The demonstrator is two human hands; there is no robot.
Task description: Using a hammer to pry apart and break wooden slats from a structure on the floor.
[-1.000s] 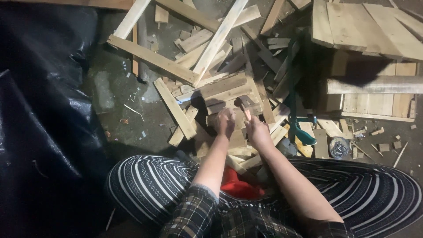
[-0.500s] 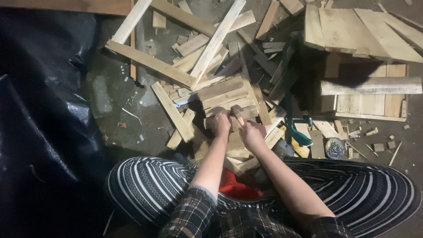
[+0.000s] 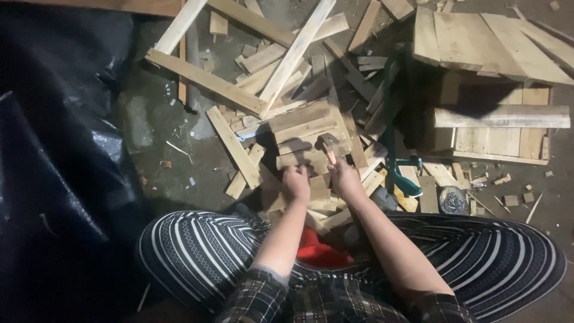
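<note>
I sit on the floor with my knees spread, in striped trousers. My left hand (image 3: 296, 183) presses down on a small wooden slat panel (image 3: 305, 134) lying on a heap of scrap wood. My right hand (image 3: 345, 177) grips a hammer (image 3: 327, 145) by its handle, the dark head raised just above the panel's near edge. Both hands are close together, in front of my lap.
Long wooden battens (image 3: 206, 78) and offcuts lie scattered ahead. A pallet stack (image 3: 496, 54) stands at the right. A green clamp-like tool (image 3: 406, 179) and a round tin of nails (image 3: 453, 200) lie right of my hands. Black plastic sheeting (image 3: 54, 155) covers the left.
My hands have stayed at the panel. The hammer head has shifted a little between frames; the view has moved slightly.
</note>
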